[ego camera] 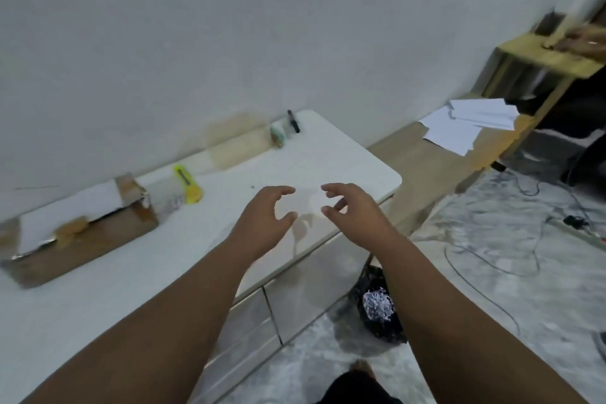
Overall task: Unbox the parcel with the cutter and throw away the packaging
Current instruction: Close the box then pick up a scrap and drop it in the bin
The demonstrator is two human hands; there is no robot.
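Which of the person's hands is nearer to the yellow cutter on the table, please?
The left. The left hand hovers open over the table, right of the yellow cutter with bare tabletop between. The right hand is farther right, beyond the left.

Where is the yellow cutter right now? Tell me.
In the head view the yellow cutter lies on the white table, left of both hands, near the wall, just right of the opened cardboard parcel.

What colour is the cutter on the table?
Bright yellow, with a dark slider strip down its middle. The cutter shows in the head view, beside the box.
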